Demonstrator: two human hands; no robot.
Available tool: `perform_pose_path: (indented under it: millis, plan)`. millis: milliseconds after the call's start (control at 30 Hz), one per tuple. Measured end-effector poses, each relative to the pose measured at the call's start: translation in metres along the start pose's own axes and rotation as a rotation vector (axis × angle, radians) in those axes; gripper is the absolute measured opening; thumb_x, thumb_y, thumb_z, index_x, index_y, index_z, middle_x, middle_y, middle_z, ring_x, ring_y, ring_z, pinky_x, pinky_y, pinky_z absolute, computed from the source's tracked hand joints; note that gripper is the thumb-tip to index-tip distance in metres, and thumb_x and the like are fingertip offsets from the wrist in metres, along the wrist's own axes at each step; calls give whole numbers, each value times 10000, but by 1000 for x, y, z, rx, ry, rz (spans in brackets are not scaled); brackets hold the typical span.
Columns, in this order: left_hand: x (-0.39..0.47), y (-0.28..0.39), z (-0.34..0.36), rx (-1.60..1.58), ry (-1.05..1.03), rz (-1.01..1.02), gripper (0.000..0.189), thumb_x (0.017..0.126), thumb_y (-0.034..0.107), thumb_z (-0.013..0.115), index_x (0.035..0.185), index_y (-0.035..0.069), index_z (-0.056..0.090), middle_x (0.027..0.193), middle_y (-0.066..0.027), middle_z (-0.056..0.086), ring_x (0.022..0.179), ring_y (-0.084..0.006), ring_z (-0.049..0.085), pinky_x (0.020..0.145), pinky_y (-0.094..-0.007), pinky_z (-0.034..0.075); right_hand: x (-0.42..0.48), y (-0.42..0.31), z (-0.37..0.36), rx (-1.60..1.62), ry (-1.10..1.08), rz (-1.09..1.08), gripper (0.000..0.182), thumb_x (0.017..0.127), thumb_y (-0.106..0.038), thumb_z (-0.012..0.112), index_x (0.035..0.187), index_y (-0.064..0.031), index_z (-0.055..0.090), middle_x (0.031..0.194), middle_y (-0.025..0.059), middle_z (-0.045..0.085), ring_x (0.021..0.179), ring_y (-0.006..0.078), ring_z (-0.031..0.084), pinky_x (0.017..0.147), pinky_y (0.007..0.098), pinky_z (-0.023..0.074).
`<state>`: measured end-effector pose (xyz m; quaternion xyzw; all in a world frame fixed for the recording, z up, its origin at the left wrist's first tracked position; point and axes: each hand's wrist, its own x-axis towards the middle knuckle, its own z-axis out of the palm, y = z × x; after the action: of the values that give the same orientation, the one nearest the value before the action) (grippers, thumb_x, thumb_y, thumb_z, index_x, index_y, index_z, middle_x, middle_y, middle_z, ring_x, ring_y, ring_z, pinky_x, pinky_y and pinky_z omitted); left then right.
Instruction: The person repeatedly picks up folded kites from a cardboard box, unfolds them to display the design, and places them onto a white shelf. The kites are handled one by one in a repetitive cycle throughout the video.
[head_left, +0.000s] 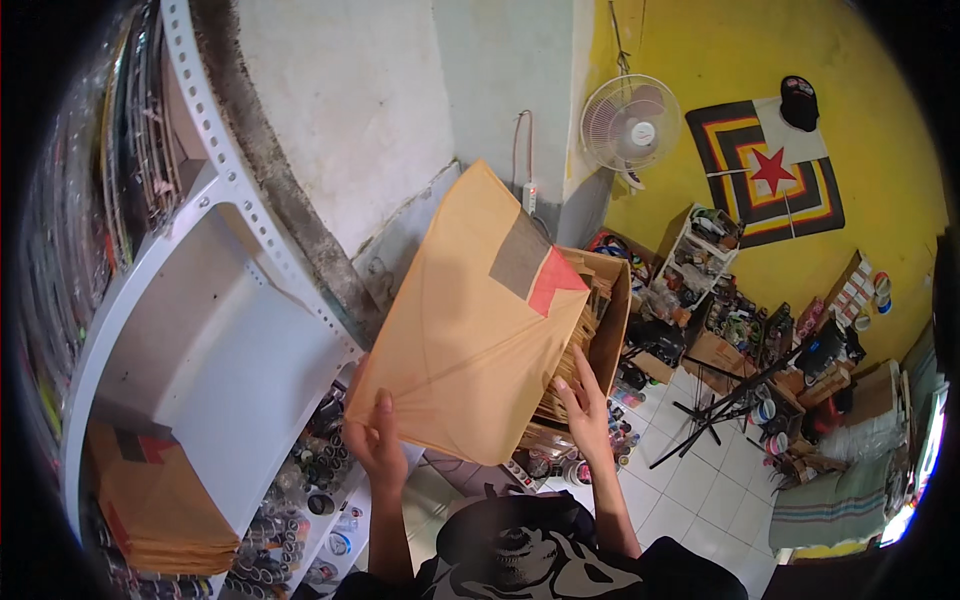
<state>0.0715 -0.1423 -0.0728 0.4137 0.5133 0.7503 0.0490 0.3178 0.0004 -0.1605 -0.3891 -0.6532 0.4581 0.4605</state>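
My left hand (379, 442) grips the lower left corner of a tan kite (450, 322), thumb on top. A dark grey patch and a red notched patch mark its upper right side, and faint creases cross its thin sheet. Beside the kite's right edge is my right hand (589, 416), its thumb and fingers apart and nothing visible between them. Whether its thumb touches that edge, I cannot tell. Behind the kite stands a cardboard box (621, 307) filled with thin tan layered edges, partly hidden. A stack of similar tan kites (161, 502) lies on the shelf at lower left.
White metal shelving (247, 330) curves along the left, with several spools (274, 536) beneath it. A wall fan (630, 124) and a patterned kite with a red star (772, 171) hang ahead. Rightward, a black tripod-like stand (709, 424) rests on white tiles, near cluttered boxes (720, 352).
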Motion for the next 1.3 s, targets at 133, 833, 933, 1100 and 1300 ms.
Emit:
perform_pose_path:
  millis: [133,833,933,1100,1300]
  plan:
    - [-26,19,-20,47,-22,21,485,1021,95,621,1446,-124,540,1490,-242,573,1354,-306,573,1139,-429,447,-19,-19,27,114,-102,27,669,1031,-212,700,1603,-12,418,1680,210,383,1579,289,324,1272,397,275]
    - [-148,139,-225,481,327,300,518,937,102,697,1381,-133,574,1322,-280,678,1207,-340,687,1077,-435,518,-203,-152,166,162,-798,-305,757,866,-78,839,1556,-58,527,1698,219,347,1565,333,365,1244,432,325]
    - [-160,159,-248,432,510,303,529,942,118,701,1383,-140,565,1317,-280,673,1195,-352,691,1075,-439,521,-223,-163,187,191,-980,-412,879,827,-105,896,1598,-88,473,1728,218,262,1606,346,264,1251,443,314]
    - [-194,182,-293,649,522,355,595,951,111,698,1450,-142,495,1416,-251,598,1267,-314,629,1102,-410,496,-269,-198,218,236,-1197,-418,1131,773,-134,930,1678,-48,257,1753,241,144,1630,373,151,1274,487,273]
    - [-221,210,-328,731,603,380,561,950,77,682,1435,-142,505,1388,-259,609,1237,-322,646,1076,-414,512,-326,-214,256,298,-1284,-477,1158,799,-177,926,1695,-91,198,1748,266,78,1614,434,153,1268,515,287]
